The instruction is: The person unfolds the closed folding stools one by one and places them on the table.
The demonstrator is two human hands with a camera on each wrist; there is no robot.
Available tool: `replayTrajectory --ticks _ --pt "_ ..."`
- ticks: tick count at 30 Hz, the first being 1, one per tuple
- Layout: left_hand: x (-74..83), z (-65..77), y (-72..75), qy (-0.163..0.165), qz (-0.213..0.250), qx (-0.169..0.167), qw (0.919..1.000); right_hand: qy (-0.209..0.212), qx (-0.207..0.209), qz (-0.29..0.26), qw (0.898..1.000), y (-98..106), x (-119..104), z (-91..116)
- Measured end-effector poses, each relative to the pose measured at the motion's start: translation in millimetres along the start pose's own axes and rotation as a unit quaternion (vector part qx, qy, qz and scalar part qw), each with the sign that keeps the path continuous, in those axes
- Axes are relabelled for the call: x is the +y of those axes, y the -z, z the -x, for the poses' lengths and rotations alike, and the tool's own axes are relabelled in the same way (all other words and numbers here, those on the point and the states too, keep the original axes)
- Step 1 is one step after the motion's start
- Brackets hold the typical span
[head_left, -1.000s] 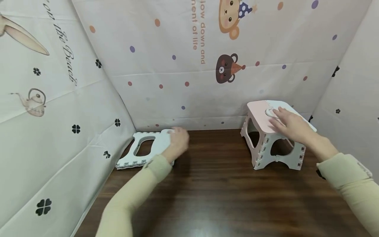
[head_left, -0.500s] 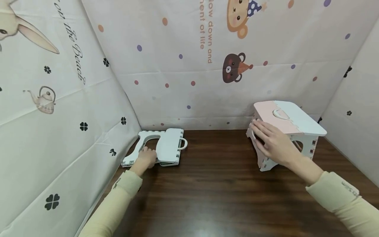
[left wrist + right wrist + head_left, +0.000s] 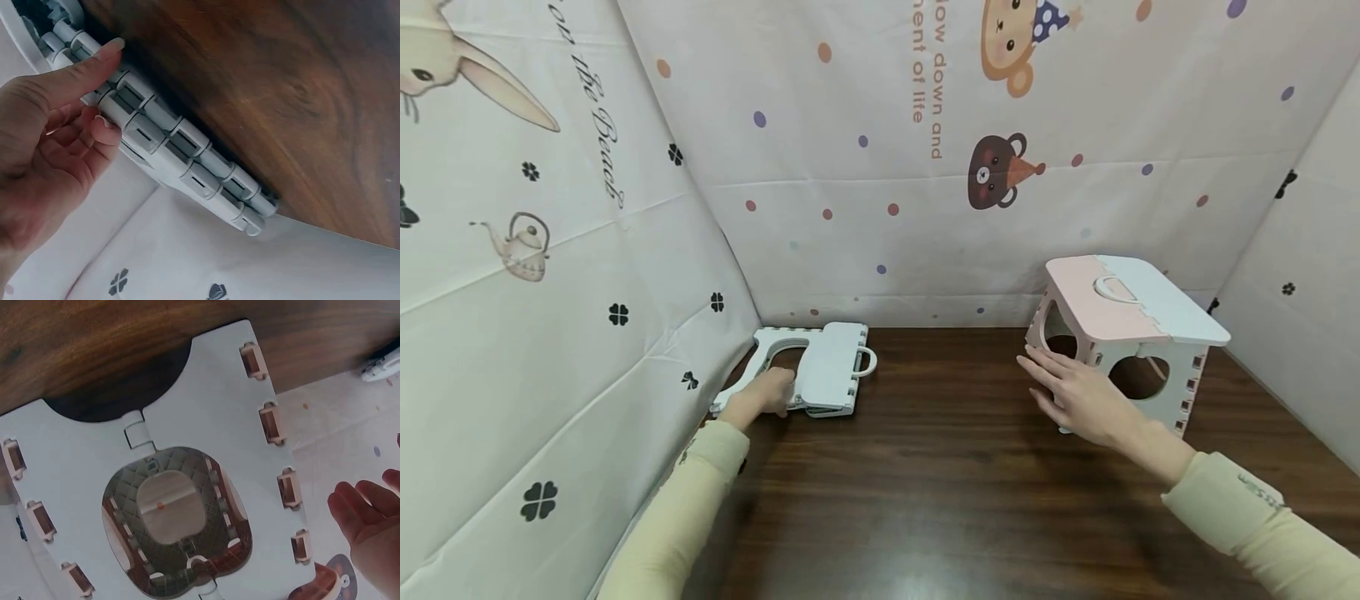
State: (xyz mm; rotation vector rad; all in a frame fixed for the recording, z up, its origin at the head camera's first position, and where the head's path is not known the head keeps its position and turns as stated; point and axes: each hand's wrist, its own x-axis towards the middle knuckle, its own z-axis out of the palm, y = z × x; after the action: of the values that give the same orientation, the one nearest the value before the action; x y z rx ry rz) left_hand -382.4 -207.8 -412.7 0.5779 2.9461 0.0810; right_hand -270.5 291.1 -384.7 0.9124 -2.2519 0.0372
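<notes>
A white folding stool [image 3: 833, 367], folded flat, lies on the dark wood surface at the left. My left hand [image 3: 769, 390] grips its near edge. Up close in the left wrist view, the thumb [image 3: 84, 74] lies over the hinged edge while the other fingers curl in at its side. At the right, a pink and white folding stool [image 3: 1101, 312] stands unfolded on its legs. My right hand [image 3: 1078, 402] hovers at its near left side with fingers extended, holding nothing. The right wrist view shows the stool's white side panel [image 3: 75, 469] beside that hand.
The wood surface [image 3: 925, 467] runs between the two stools. Printed fabric walls [image 3: 820, 250] rise at the back, left and right. A looped handle [image 3: 868, 362] juts from the folded stool's right side; another handle [image 3: 1112, 290] sits on the standing stool's top.
My left hand has gone left from the folded stool's right end to its near edge and taken hold. My right hand has come off the standing stool's top, down to its left side.
</notes>
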Motion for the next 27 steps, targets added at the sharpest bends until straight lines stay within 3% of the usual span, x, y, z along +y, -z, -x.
replayTrajectory --ticks 11,20,27 --pt "-7.8 5.7 -9.1 -0.028 -0.001 0.041 0.9987 -0.030 -0.034 -0.003 0.999 -13 -3 12" --pt "-4.1 11.4 2.8 -0.041 0.027 0.076 0.9959 -0.039 -0.045 0.005 0.998 -15 0 15" --pt "0.5 15.9 12.1 -0.038 0.080 0.083 0.9926 -0.038 -0.042 0.000 0.998 -16 3 14"
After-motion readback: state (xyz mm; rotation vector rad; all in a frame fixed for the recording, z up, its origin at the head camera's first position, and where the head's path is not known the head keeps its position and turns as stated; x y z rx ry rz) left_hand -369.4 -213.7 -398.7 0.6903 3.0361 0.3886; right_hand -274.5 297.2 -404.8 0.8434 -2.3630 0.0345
